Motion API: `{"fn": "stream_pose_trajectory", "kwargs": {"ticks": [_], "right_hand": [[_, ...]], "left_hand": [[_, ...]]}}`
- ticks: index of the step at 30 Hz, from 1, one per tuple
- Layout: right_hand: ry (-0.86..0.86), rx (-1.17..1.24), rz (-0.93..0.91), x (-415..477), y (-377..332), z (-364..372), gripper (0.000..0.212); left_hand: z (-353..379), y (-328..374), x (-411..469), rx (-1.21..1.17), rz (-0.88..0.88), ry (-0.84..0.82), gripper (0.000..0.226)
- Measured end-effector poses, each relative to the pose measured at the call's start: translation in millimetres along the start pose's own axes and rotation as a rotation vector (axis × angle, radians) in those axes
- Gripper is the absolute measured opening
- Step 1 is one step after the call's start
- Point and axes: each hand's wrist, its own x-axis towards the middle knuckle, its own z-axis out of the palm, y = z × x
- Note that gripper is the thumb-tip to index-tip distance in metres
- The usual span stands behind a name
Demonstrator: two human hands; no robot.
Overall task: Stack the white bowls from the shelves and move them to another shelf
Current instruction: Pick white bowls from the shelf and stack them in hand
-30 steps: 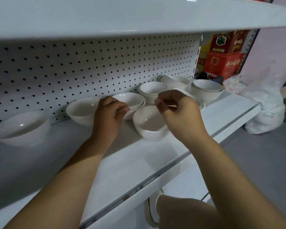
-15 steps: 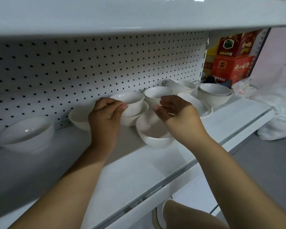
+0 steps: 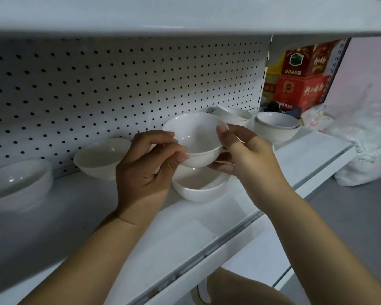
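Note:
Both hands hold one white bowl (image 3: 197, 139) in the air, tilted toward me, just above another white bowl (image 3: 199, 186) that stands on the shelf (image 3: 185, 234). My left hand (image 3: 147, 170) grips its left rim, thumb over the edge. My right hand (image 3: 242, 155) pinches the right rim with fingers under the base. Single bowls stand at the left (image 3: 101, 157) and far left (image 3: 18, 183). More bowls sit at the back right, one stack (image 3: 275, 128) and a leaning bowl (image 3: 233, 114).
A white pegboard (image 3: 119, 84) backs the shelf, and an upper shelf (image 3: 185, 16) hangs close overhead. Red boxes (image 3: 301, 78) stand behind the shelf end. A white plastic bag (image 3: 365, 155) lies on the grey floor at the right.
The bowl my left hand gripped at the back has been lifted off its stack and brought forward over the front bowl. My right hand has taken hold of its right rim.

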Motion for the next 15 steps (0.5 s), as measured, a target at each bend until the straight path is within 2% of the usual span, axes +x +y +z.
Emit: {"fn": "stream_pose_trajectory", "kwargs": {"ticks": [2,3,6,8,11,15], "right_hand": [[0.024,0.045,0.027,-2,2,-6,0.026],[0.031,0.063,0.039,-4,2,-8,0.025],[0.036,0.131,0.064,-12,2,-14,0.014],[-0.009,0.152,0.06,-19,0,-14,0.015],[-0.079,0.138,0.052,-29,-2,-11,0.029],[-0.181,0.111,0.035,-37,-3,-6,0.042]], "left_hand": [[1,-1,0,-0.048,-0.003,-0.036,0.014],[2,-2,1,-0.087,-0.039,-0.062,0.024],[0,7,0,-0.348,-0.315,-0.138,0.065],[-3,23,0,-0.479,-0.466,-0.162,0.08],[-10,40,1,-0.472,-0.536,-0.167,0.084],[-32,48,7,-0.388,-0.6,-0.156,0.068]]}}
